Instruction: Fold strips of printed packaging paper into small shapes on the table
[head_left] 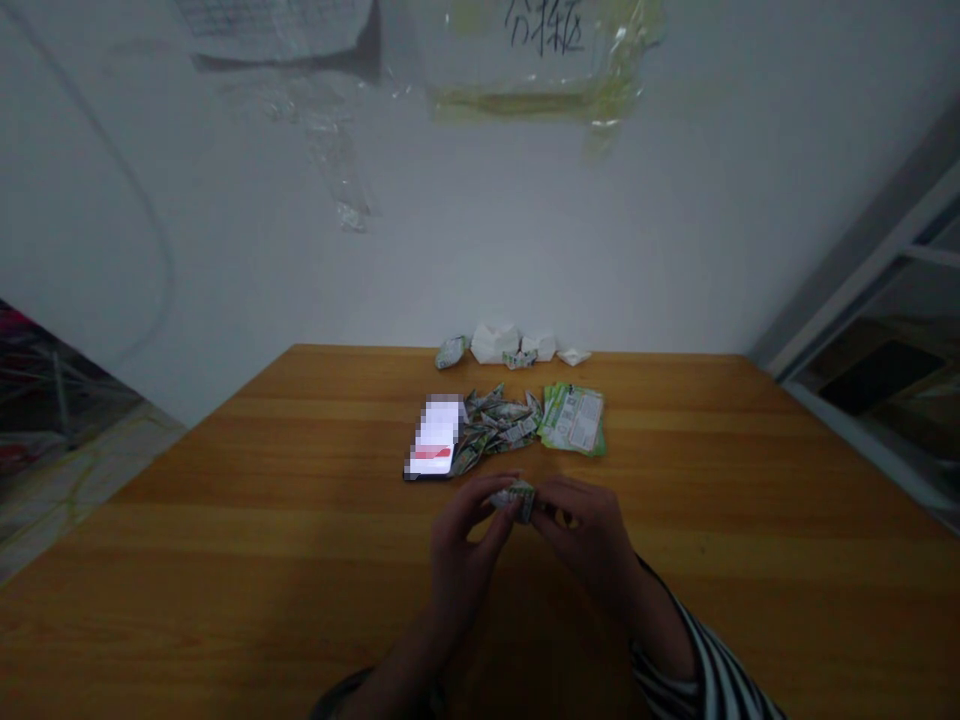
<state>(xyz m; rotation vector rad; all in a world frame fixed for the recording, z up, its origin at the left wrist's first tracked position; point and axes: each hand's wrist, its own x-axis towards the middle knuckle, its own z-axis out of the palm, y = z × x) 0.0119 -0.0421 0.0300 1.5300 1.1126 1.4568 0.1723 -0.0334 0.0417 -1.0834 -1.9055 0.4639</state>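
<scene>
Between both hands, above the wooden table (360,560), is a small folded piece of green-and-white printed paper (517,494). My left hand (469,535) pinches its left part between thumb and fingers. On the other side, my right hand (589,525) has its fingertips closed on the right edge. Just beyond the hands lies a pile of similar folded printed papers (499,425). A stack of flat green-and-white printed sheets (574,418) sits to the right of that pile, and a phone (435,438) with a lit, blurred screen lies to its left.
Crumpled white tissues (495,343) and a crumpled printed wrapper (451,352) rest along the table's back edge, near the wall (480,230). Taped papers (540,50) hang on that wall. A shelf frame (885,270) stands at the right.
</scene>
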